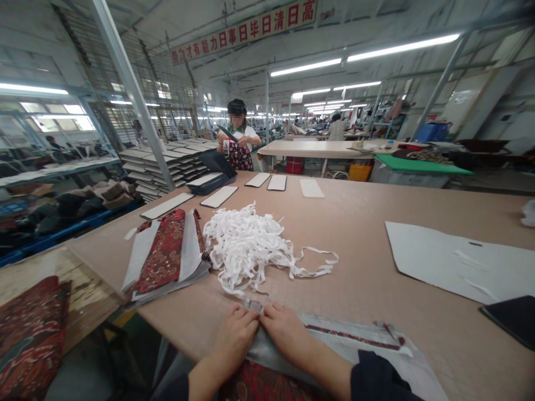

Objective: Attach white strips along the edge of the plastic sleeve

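My left hand (237,334) and my right hand (284,329) meet at the front edge of the brown table (359,239). Their fingers are closed on the upper left end of a grey-backed fabric piece (355,334), which has a dark red patterned strip along it. Its red patterned side (259,383) shows below my wrists. Just beyond my fingertips lies a tangled heap of white tapes (246,245). To the left of that heap rests a stack of red patterned fabric (165,253) with grey backing.
White panels (219,196) lie along the far left side, beside a dark stack (213,175). A person (240,136) stands behind, holding a dark piece. A large white board (455,259) and a black piece (514,320) are at the right. More red fabric (33,334) lies left.
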Tool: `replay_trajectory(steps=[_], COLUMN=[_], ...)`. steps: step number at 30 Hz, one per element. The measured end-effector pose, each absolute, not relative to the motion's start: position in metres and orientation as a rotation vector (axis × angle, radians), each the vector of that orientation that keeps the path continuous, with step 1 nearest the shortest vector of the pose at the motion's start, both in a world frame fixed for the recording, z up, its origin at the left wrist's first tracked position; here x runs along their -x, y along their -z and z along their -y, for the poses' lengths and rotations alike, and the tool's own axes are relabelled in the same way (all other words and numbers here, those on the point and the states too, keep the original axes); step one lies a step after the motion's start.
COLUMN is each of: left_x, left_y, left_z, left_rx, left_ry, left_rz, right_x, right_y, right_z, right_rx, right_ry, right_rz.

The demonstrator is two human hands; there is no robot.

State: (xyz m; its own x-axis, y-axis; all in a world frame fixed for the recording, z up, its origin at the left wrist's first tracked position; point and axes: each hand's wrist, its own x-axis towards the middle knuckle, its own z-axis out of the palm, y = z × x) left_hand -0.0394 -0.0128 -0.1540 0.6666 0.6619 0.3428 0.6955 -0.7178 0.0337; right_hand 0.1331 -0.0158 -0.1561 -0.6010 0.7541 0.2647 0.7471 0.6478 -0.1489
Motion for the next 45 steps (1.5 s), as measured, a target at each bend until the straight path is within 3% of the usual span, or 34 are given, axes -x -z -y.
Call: replay_trajectory(steps=[7, 17, 23, 28, 34, 40, 45], left_x=[0.04, 0.049, 0.05, 0.04, 0.034, 0.032, 0.027], left_y=[0.15, 0.155, 0.162, 0.161, 0.166, 0.177, 0.163], left_z=[0.012, 0.011, 0.013, 0.007, 0.003, 0.012, 0.017], left_rx=[2.846, 2.702, 2.623, 2.684, 2.541, 2.324, 2.438], left_ry=[0.419, 0.841, 1.096, 1.192, 0.947, 0.846, 0.572], left_rz=[1.136, 1.515, 1.872, 2.221, 2.301, 1.732, 1.59], right_x=[-0.19, -0.169, -0.18, -0.166, -0.136, -0.134, -0.132], right_y=[0.143, 0.128, 0.121, 0.13, 0.15, 0.159, 0.163], right_z=[0.044, 0.01, 0.01, -0.006, -0.026, -0.036, -0.043], right_rx=[1.556, 1.791, 1.496, 1.165, 1.097, 0.955, 1.008], right_ry=[-0.049, -0.543, -0.896, -1.323, -1.076, -0.761, -0.7], right_rz=[2.616, 2.306, 2.286, 1.938, 1.993, 2.235, 2.315])
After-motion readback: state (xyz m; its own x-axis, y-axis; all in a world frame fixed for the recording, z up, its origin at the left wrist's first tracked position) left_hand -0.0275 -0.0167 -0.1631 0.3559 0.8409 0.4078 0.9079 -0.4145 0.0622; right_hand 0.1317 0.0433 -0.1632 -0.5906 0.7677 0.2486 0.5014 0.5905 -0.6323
